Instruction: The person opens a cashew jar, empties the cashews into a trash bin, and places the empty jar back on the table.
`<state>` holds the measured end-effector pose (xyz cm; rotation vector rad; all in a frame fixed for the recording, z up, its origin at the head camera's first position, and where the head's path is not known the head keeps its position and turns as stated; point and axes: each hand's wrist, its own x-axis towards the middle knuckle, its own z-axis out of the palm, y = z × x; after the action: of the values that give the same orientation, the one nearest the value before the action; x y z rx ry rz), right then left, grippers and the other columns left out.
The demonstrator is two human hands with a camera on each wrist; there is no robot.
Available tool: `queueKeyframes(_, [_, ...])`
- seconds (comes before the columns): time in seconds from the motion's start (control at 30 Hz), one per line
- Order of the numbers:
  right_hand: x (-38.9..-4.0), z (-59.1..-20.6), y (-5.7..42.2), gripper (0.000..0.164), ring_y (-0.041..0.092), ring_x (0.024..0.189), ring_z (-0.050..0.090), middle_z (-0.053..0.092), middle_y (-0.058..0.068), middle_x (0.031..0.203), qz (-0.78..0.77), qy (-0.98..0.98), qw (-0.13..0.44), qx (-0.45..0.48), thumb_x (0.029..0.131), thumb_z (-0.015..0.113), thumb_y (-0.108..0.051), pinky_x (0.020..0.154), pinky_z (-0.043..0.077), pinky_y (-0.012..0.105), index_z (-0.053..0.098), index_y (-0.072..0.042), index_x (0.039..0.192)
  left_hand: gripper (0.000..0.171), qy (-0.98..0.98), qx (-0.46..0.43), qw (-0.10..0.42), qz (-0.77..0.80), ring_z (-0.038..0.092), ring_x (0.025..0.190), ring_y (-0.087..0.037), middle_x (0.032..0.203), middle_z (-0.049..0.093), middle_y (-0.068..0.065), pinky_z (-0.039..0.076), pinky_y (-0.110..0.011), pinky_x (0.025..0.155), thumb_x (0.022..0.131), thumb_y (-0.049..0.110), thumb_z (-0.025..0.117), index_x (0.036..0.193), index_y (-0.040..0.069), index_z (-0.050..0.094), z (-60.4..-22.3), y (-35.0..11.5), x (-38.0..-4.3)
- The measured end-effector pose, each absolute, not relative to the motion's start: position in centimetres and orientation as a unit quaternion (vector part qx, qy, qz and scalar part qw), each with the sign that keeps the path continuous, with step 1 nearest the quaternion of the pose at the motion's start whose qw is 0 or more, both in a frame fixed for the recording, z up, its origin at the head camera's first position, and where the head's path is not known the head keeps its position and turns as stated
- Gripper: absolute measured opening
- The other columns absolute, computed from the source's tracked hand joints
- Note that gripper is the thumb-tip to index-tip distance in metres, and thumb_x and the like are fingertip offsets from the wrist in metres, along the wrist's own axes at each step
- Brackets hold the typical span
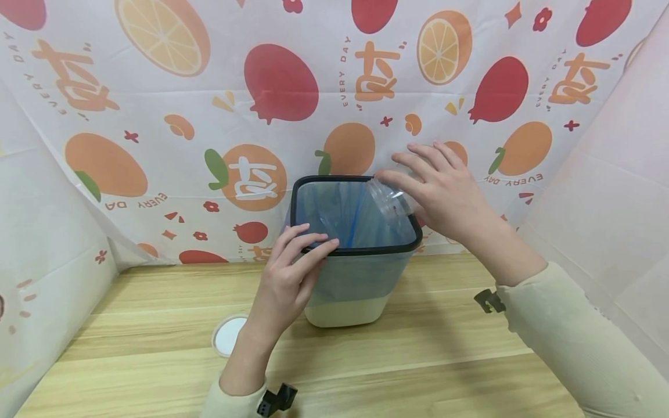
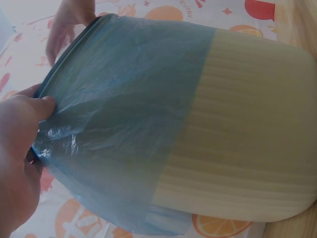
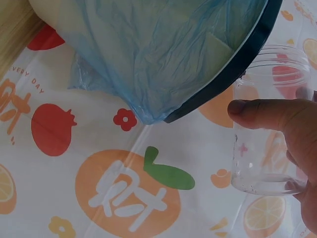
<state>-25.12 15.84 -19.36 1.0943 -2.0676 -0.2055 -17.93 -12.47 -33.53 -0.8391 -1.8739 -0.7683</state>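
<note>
A cream trash bin with a black rim stands on the table, lined with a translucent blue bag. My left hand holds the bin's near left rim, its fingers over the edge and the thumb against the bag outside, as the left wrist view shows. In my right hand is a clear jar, gripped around its side at the bin's right rim. The jar's open mouth is tipped toward the inside of the bin. Only a few small dark specks show in the jar. The bin's bottom is hidden.
A round white lid lies on the wooden table, just left of my left forearm. Close behind the bin hangs a fruit-patterned cloth, and pale side walls stand at left and right.
</note>
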Motion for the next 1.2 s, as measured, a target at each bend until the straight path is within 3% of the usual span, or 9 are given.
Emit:
queueKeyframes(0.37, [-24.6, -20.8, 17.1, 0.096, 0.031, 0.131, 0.048, 0.055, 0.007, 0.142, 0.076, -0.862, 0.332, 0.375, 0.062, 0.097, -0.027, 0.109, 0.040, 0.052, 0.050, -0.020, 0.145, 0.039, -0.759, -0.341, 0.459, -0.311, 0.050, 0.130, -0.036, 0.120, 0.067, -0.008, 0.035, -0.049, 0.115, 0.089, 0.002, 0.070, 0.125, 0.018, 0.071, -33.5, -12.5, -17.9])
queueKeyframes(0.63, [-23.8, -22.7, 18.5, 0.101, 0.026, 0.129, 0.052, 0.055, 0.003, 0.143, 0.260, -0.892, 0.261, 0.262, 0.064, 0.095, -0.034, 0.101, 0.045, 0.058, 0.042, -0.028, 0.149, 0.040, -0.765, -0.336, 0.453, -0.311, 0.050, 0.131, -0.035, 0.121, 0.067, -0.007, 0.034, -0.049, 0.116, 0.089, 0.002, 0.070, 0.125, 0.018, 0.071, -33.6, -12.5, -17.8])
queueKeyframes(0.87, [-23.3, -23.9, 19.5, 0.100, 0.020, 0.134, 0.051, 0.053, -0.005, 0.142, 0.410, -0.861, 0.219, 0.205, 0.066, 0.095, -0.029, 0.107, 0.043, 0.053, 0.038, -0.034, 0.148, 0.038, -0.764, -0.338, 0.453, -0.312, 0.049, 0.131, -0.035, 0.121, 0.067, -0.008, 0.035, -0.048, 0.116, 0.088, 0.001, 0.070, 0.123, 0.016, 0.072, -33.6, -12.5, -17.8])
queueKeyframes(1.03, [-22.8, -24.6, 19.9, 0.100, 0.020, 0.129, 0.053, 0.052, -0.003, 0.142, 0.452, -0.851, 0.204, 0.174, 0.070, 0.093, -0.024, 0.100, 0.051, 0.049, 0.033, -0.035, 0.150, 0.038, -0.763, -0.339, 0.453, -0.312, 0.050, 0.130, -0.038, 0.121, 0.066, -0.008, 0.035, -0.048, 0.116, 0.088, 0.001, 0.070, 0.123, 0.015, 0.072, -33.5, -12.5, -17.9])
queueKeyframes(1.2, [-22.8, -25.6, 20.4, 0.098, 0.018, 0.119, 0.057, 0.050, 0.002, 0.142, 0.519, -0.810, 0.193, 0.191, 0.074, 0.088, -0.008, 0.090, 0.058, 0.034, 0.032, -0.031, 0.151, 0.039, -0.764, -0.338, 0.451, -0.313, 0.050, 0.129, -0.040, 0.122, 0.066, -0.008, 0.034, -0.048, 0.116, 0.089, 0.002, 0.070, 0.125, 0.017, 0.071, -33.6, -12.5, -17.9])
